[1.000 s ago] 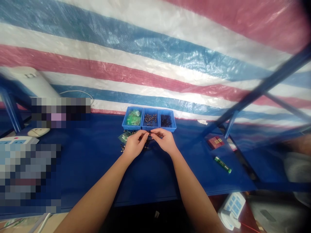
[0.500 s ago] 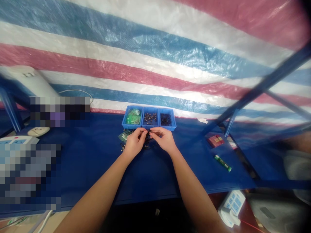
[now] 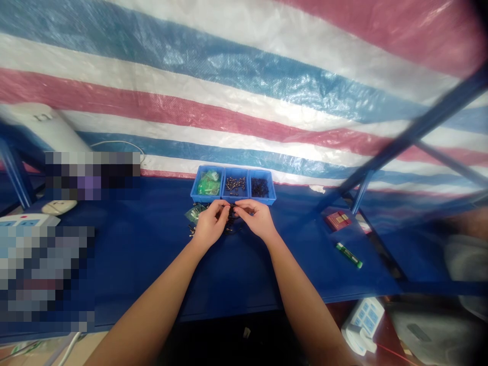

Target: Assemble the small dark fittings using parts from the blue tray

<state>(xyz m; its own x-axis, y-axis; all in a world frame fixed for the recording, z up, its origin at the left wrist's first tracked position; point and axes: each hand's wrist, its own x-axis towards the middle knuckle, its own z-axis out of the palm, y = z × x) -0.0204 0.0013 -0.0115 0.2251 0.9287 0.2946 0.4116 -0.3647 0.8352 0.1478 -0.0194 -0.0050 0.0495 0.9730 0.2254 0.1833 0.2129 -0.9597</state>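
Observation:
My left hand [image 3: 212,220] and my right hand [image 3: 256,217] meet over the table, fingertips nearly touching. Both are closed in a pinch around a small dark piece whose kind I cannot make out. Beneath and between them lie several small black and metal parts [image 3: 229,229], partly covered by the fingers. A small clear bag [image 3: 194,213] of pieces lies beside my left hand. Just beyond the fingers stand three joined blue bins: the left bin [image 3: 193,195] with green-tinted bags, the middle bin [image 3: 233,199] with small metal fittings, the right bin [image 3: 271,195] with small black parts.
The blue table [image 3: 152,244] carries a red box [image 3: 338,220] and a green tube [image 3: 349,255] on the right. Power strips are at the left edge and at the lower right [image 3: 368,317]. A striped tarp [image 3: 229,109] hangs behind, with a blue metal frame [image 3: 404,142].
Both hands stay in nearly the same place, with only a very slight shift at the fingertips. The view has moved a little.

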